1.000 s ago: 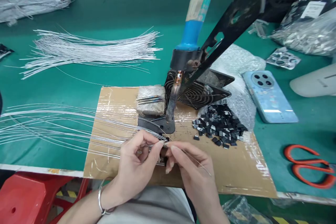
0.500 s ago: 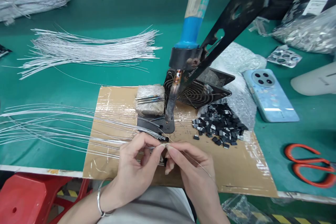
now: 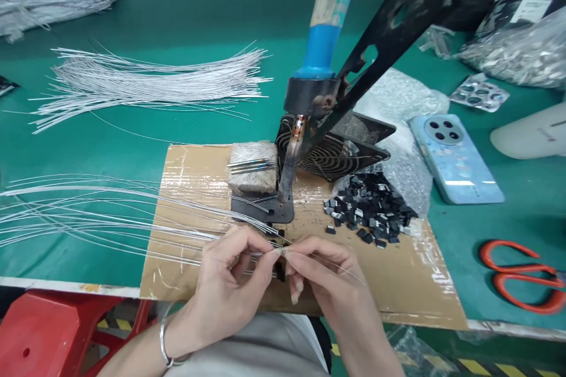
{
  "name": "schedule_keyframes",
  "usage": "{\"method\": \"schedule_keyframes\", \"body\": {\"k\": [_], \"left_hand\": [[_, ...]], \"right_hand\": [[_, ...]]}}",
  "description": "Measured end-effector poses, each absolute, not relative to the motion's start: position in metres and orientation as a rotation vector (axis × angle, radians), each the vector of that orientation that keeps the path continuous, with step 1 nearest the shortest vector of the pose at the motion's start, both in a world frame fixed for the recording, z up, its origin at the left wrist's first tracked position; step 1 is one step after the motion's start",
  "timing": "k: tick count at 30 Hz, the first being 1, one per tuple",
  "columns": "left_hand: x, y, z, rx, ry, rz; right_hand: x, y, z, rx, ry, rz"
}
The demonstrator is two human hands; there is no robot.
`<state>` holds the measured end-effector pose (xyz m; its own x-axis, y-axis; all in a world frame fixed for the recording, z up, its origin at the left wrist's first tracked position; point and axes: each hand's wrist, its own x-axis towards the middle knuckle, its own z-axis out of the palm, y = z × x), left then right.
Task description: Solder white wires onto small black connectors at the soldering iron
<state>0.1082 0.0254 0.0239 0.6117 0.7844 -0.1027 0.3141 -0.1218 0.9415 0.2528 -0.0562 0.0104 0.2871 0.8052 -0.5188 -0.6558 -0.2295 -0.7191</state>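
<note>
Over the cardboard [image 3: 398, 283], my left hand [image 3: 241, 277] and my right hand [image 3: 329, 271] meet with thumb and forefinger pinched on a thin wire [image 3: 338, 266]. What sits between the fingertips is too small to make out. The wire trails to the right across my right hand. Beside my left hand, long white wires [image 3: 177, 203] with small black pieces at their ends run off to the left. Just beyond the hands, a soldering iron [image 3: 289, 168] points down in its black stand [image 3: 393, 17]. A pile of black pieces [image 3: 375, 206] lies to the right.
A grey block [image 3: 253, 166] carries metal tips beside a black fan [image 3: 331, 150]. Farther left lies a wire bundle [image 3: 154, 79]. At the right are a blue phone [image 3: 457, 159], red-handled scissors [image 3: 522, 277] and plastic bags [image 3: 522, 50]. A red stool [image 3: 53, 330] stands at lower left.
Both hands have shifted slightly to the right and stay pinched together. The lower fingers of my right hand have moved down and right.
</note>
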Motion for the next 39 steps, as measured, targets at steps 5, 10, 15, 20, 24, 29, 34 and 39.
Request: {"method": "schedule_keyframes", "body": {"k": [5, 10, 15, 20, 24, 29, 34, 39], "left_hand": [[0.109, 0.026, 0.025, 1.677, 0.897, 0.498], [0.107, 0.025, 0.023, 1.676, 0.912, 0.492], [0.107, 0.023, 0.022, 1.646, 0.916, 0.503], [0.111, 0.022, 0.019, 1.609, 0.945, 0.542], [0.112, 0.021, 0.017, 1.584, 0.960, 0.568], [0.111, 0.021, 0.016, 1.597, 0.971, 0.588], [0.112, 0.021, 0.017, 1.622, 0.968, 0.607], [0.114, 0.022, 0.018, 1.685, 0.944, 0.648]], "right_hand": [[0.258, -0.060, 0.004, -1.166, -0.244, 1.401], [0.257, -0.060, 0.002, -1.190, -0.252, 1.388], [0.255, -0.058, 0.005, -1.154, -0.226, 1.397], [0.251, -0.056, 0.009, -1.156, -0.161, 1.357], [0.248, -0.056, 0.011, -1.166, -0.152, 1.339], [0.246, -0.056, 0.011, -1.160, -0.132, 1.325], [0.243, -0.055, 0.010, -1.156, -0.114, 1.298], [0.241, -0.056, 0.006, -1.133, -0.094, 1.275]]}}
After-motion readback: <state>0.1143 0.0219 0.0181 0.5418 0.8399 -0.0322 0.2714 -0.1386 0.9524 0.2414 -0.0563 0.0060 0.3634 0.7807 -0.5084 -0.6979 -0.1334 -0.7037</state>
